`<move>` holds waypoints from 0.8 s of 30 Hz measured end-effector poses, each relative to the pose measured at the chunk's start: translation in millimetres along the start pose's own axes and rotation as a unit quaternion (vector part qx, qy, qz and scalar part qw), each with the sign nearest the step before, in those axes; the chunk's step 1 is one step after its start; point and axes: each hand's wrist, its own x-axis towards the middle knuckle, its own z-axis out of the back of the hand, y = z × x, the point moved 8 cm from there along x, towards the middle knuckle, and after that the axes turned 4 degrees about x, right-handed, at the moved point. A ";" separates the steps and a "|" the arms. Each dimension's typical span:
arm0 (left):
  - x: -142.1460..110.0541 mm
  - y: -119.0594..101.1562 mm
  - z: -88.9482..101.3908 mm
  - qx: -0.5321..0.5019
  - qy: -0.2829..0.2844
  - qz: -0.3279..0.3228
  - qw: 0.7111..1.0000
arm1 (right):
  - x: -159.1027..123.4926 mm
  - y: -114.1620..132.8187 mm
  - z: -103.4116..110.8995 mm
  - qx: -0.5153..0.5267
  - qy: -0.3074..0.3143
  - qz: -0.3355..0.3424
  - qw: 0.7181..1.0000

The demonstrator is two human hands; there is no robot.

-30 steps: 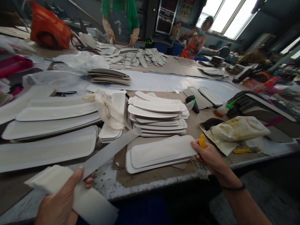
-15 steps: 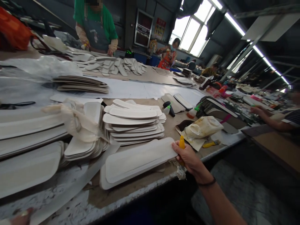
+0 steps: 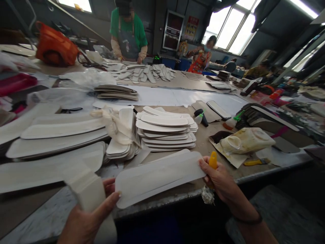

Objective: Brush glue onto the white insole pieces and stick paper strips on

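A long white panel (image 3: 159, 178) with rounded corners is held tilted over the table's front edge. My right hand (image 3: 220, 179) is closed, pinching its right end between thumb and fingers. The same hand grips a yellow-handled brush (image 3: 213, 160), its clotted whitish head hanging below. At the panel's left end is my left hand (image 3: 88, 213), thumb on the edge and fingers partly hidden behind. A pale flexible strip (image 3: 87, 188) drapes across that hand. Another white panel lies partly hidden behind the held one. Beyond it stands a stack of white panels (image 3: 165, 130).
More panels (image 3: 58, 142) are piled at left, beside a crumpled glove (image 3: 114, 125). On the right lie a stained plastic container (image 3: 246, 140), a second yellow brush (image 3: 256, 162) and small bottles (image 3: 198, 118). A co-worker in green (image 3: 129, 34) stands across the table.
My left hand has come up from the lower left corner to the panel's left end, bringing the strip. The panel is now raised and tilted. The view has turned left.
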 end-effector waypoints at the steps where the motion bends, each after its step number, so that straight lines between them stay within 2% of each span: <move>1: -4.9 -1.2 -4.8 -0.015 -0.003 0.011 1.000 | -1.8 -0.7 -4.0 -0.001 0.004 -0.001 1.000; 5: -15.7 2.3 -22.7 -0.071 0.020 0.066 0.995 | -7.9 1.1 -14.3 -0.017 0.004 0.022 1.000; 10: -12.0 4.3 -13.8 -0.096 -0.034 0.059 0.993 | -13.7 0.1 -17.6 -0.052 -0.009 0.030 0.998; 12: -11.7 3.2 -13.0 -0.096 -0.033 0.062 0.993 | -14.9 -2.6 -16.7 -0.060 -0.015 0.029 0.998; 15: -14.0 3.0 -16.3 -0.114 -0.007 0.089 0.989 | -15.1 -8.1 -16.2 -0.050 -0.010 0.025 0.998; 20: -18.4 4.0 -29.2 -0.132 0.095 0.116 0.980 | -13.9 -16.0 -19.4 0.025 0.010 -0.004 1.000; 24: -17.9 10.7 -35.5 -0.161 0.123 0.159 0.966 | -14.7 -18.6 -27.4 0.091 0.040 -0.034 0.994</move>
